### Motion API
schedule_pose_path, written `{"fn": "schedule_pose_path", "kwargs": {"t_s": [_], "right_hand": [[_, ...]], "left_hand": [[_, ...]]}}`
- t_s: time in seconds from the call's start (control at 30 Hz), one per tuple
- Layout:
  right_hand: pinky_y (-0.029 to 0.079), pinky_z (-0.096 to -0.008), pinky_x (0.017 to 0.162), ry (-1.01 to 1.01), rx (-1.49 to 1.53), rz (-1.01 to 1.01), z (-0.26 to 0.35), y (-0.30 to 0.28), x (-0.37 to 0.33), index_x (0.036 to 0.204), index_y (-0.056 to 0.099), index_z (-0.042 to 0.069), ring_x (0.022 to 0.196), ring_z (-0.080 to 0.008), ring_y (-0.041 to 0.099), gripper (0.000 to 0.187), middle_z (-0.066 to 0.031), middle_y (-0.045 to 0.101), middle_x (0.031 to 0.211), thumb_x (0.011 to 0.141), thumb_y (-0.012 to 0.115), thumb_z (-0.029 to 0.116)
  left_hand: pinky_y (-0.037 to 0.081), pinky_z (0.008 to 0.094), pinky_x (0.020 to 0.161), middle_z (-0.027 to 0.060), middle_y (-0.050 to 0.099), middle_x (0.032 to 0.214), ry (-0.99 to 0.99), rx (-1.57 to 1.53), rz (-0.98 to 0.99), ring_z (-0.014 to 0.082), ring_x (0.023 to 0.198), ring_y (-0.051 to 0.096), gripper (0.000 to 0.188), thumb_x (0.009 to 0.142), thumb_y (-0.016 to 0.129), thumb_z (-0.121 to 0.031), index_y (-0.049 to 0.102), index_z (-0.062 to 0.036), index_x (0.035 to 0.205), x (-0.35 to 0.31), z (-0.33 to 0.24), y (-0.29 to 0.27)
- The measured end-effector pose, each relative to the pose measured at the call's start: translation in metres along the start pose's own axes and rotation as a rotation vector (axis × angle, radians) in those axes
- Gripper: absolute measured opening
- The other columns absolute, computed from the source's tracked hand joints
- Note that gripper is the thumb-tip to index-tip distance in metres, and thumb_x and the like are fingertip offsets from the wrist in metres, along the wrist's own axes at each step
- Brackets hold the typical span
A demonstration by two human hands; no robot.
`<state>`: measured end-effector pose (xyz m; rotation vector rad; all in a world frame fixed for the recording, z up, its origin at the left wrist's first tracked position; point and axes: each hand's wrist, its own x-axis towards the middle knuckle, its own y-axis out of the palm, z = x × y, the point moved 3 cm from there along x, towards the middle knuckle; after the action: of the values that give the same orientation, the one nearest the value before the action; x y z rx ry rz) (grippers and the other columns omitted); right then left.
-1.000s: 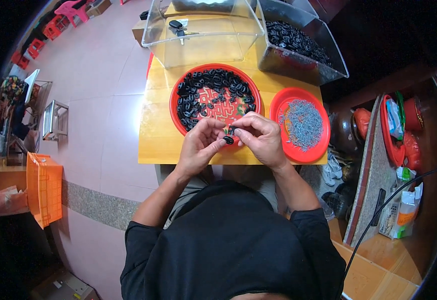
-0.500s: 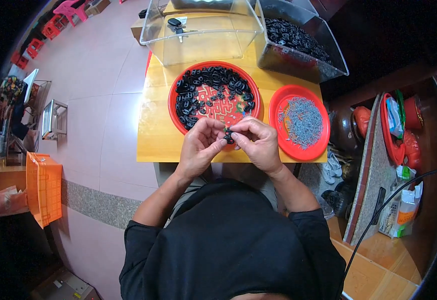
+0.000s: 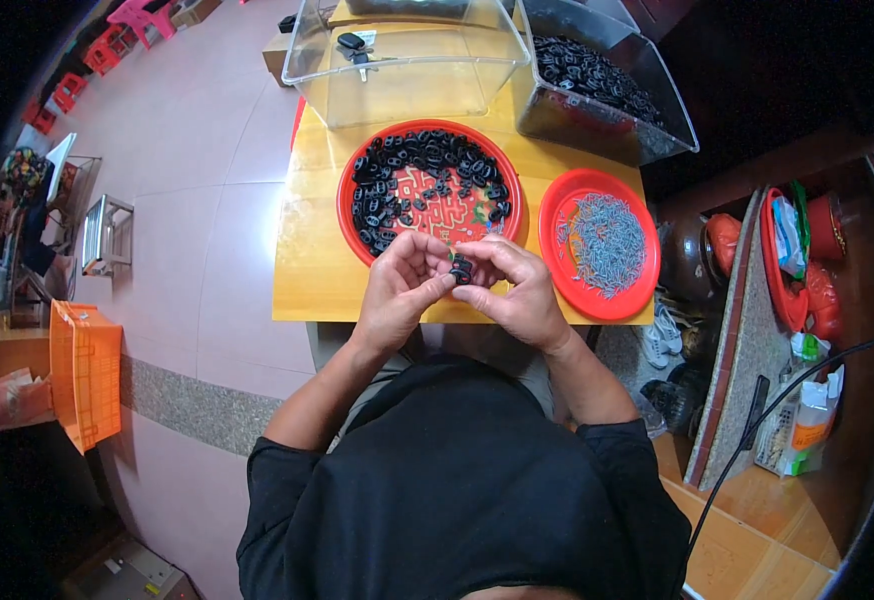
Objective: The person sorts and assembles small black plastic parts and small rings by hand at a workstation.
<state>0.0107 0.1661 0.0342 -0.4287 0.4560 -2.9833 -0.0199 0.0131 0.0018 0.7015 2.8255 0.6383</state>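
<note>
Small black part (image 3: 461, 268), mid-frame, held up just in front of the table's near edge; too small to tell if it is one piece or several. Left hand (image 3: 400, 290) clamped on it, thumb against its left side, other fingers curled. Right hand (image 3: 517, 300) at its right side, thumb and forefinger apart around it; cannot tell if they press on it.

Just above the hands: round red tray (image 3: 437, 205), patterned base, black pieces (image 3: 432, 150) heaped along its upper and left parts. Right of centre: red plate (image 3: 551, 225) with a pile of thin grey metal pieces (image 3: 607, 245). Both on a yellow wooden table (image 3: 307, 285).

Top centre: clear bin (image 3: 427, 95), keys (image 3: 353, 44) seen by it. Top right of centre: second clear bin (image 3: 592, 140), more black pieces inside. Left of frame: metal stool (image 3: 107, 235), orange crate (image 3: 87, 380) lower down.
</note>
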Motion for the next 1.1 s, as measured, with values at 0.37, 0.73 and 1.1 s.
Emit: {"fn": "schedule_pose_path", "kwargs": {"t_s": [0.37, 0.73, 1.1], "right_hand": [[0.047, -0.0296, 0.06, -0.302, -0.23, -0.013, -0.0006, 0.0072, -0.0028, 0.106, 0.06, -0.002, 0.068, -0.0217, 0.059, 0.038, -0.0115, 0.058, 0.081, 0.07, 0.072, 0.0], [0.049, -0.0325, 0.063, -0.414, -0.267, -0.019, -0.0007, 0.0086, -0.0067, 0.099, 0.06, -0.004, 0.072, -0.0269, 0.062, 0.031, -0.0151, 0.062, 0.083, 0.07, 0.071, 0.0], [0.048, -0.0282, 0.062, -0.26, -0.107, 0.025, -0.003, 0.0059, -0.0044, 0.102, 0.061, -0.002, 0.07, -0.0191, 0.06, 0.032, -0.0104, 0.061, 0.082, 0.073, 0.071, 0.001]], "left_hand": [[0.046, 0.0211, 0.075, 0.0015, 0.053, 0.086, -0.02, -0.066, -0.011, 0.0084, 0.082, 0.053, 0.029, 0.076, 0.065, 0.006, 0.048, -0.0041, 0.097, -0.0022, 0.0009, -0.0012], [0.046, 0.0196, 0.067, 0.0008, 0.053, 0.082, 0.0, -0.082, 0.025, 0.0071, 0.076, 0.054, 0.03, 0.073, 0.07, 0.004, 0.047, -0.0058, 0.09, -0.0015, 0.0002, -0.0051], [0.043, 0.0187, 0.06, 0.0008, 0.055, 0.08, -0.007, -0.092, 0.088, 0.0062, 0.071, 0.054, 0.029, 0.074, 0.07, 0.003, 0.047, -0.0066, 0.088, 0.0042, -0.0022, -0.0053]]}}
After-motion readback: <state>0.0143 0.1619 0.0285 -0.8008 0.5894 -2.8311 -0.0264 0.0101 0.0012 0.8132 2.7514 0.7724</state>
